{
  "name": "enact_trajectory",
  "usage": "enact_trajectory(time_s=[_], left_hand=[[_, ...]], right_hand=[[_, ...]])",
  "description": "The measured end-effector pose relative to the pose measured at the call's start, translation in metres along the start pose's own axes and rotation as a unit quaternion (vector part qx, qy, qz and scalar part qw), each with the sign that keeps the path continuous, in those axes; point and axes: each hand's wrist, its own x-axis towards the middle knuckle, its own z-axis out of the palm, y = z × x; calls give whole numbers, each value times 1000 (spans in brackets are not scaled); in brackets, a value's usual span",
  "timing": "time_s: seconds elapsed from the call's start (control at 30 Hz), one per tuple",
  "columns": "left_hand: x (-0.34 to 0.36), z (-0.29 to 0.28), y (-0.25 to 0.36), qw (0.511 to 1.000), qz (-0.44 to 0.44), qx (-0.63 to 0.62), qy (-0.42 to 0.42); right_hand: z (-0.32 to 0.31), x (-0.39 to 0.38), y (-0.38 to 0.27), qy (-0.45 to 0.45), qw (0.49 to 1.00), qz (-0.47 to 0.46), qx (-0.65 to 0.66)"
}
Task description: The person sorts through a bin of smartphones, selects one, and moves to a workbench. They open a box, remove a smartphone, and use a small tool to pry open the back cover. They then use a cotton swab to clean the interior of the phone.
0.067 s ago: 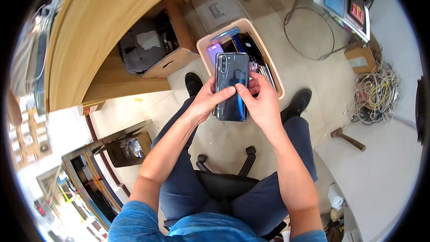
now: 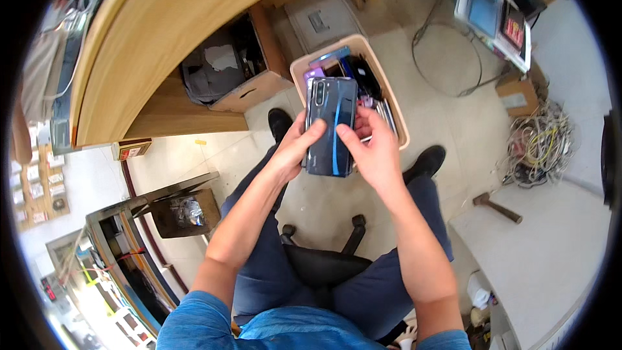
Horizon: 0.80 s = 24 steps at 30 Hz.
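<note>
A dark smartphone (image 2: 330, 155) with a glossy back and a vertical camera strip is held upright between both hands over a beige plastic bin (image 2: 396, 126). My left hand (image 2: 298, 142) grips its left edge, thumb on the back. My right hand (image 2: 376, 146) grips the right side, thumb also pressed on the back. The bin holds several phones and devices, among them a purple one (image 2: 313, 72) and a light blue one (image 2: 327, 54), partly hidden behind the held phone.
Around me are a wooden counter (image 2: 116, 39), a cardboard box (image 2: 256, 87), a grey lidded crate (image 2: 317, 10), stacked items (image 2: 486, 10) and tangled cables (image 2: 538, 142). A hammer (image 2: 499, 209) lies by the white surface (image 2: 525, 253) at right. My chair (image 2: 324, 259) is below me.
The phone and both hands appear shifted slightly left, with the thumbs a little farther apart. The bin appears a little lower in the picture.
</note>
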Motion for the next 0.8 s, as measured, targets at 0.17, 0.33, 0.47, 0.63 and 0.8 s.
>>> enact_trajectory(time_s=[0.17, 0.33, 0.47, 0.63, 0.8], left_hand=[[-14, -1, 16, 982, -72, -175, -22], [7, -9, 21, 981, -105, -149, -61], [17, -7, 16, 963, -107, -225, -103], [29, -13, 3, 942, -111, -282, -146], [35, -21, 4, 921, -144, -340, -126]], right_hand=[[10, -12, -10, 21, 981, 15, 192], [-8, -2, -2, -11, 942, 98, 322], [-19, -1, -8, 8, 910, 152, 385], [-20, 7, -9, 50, 892, 227, 387], [-16, 12, -15, 15, 913, 216, 345]])
